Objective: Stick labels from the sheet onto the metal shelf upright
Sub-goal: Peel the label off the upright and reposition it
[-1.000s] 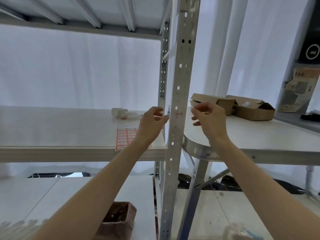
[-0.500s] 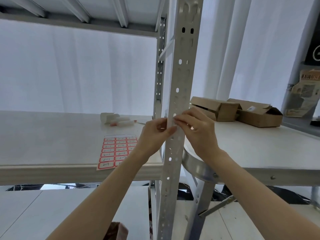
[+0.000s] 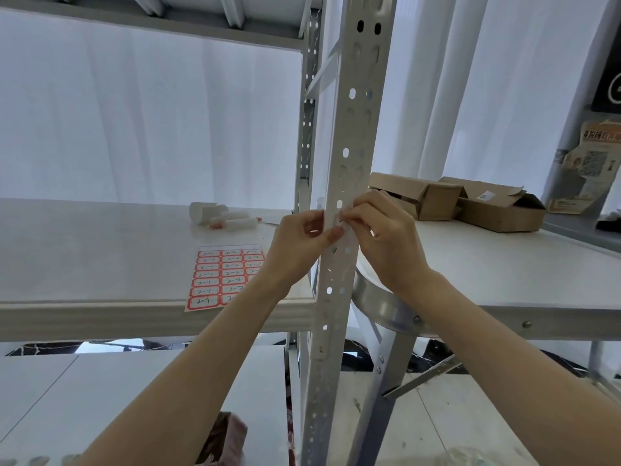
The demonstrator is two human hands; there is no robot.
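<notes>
The left hand and right hand, fingers narrow, pinched a small white label against the perforated grey metal shelf upright, probably aligning it squarely.

The label sheet carries handwritten "2-1" and "2-2", possibly "2-3".

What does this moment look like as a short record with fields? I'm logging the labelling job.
left hand: pinches the label at the upright's left edge
right hand: pinches the label from the right
label: on the upright's front, mostly hidden by both hands
upright: metal, perforated, vertical
sheet: flat on the shelf, left of the upright
boxes: cardboard, on the table at right
</notes>
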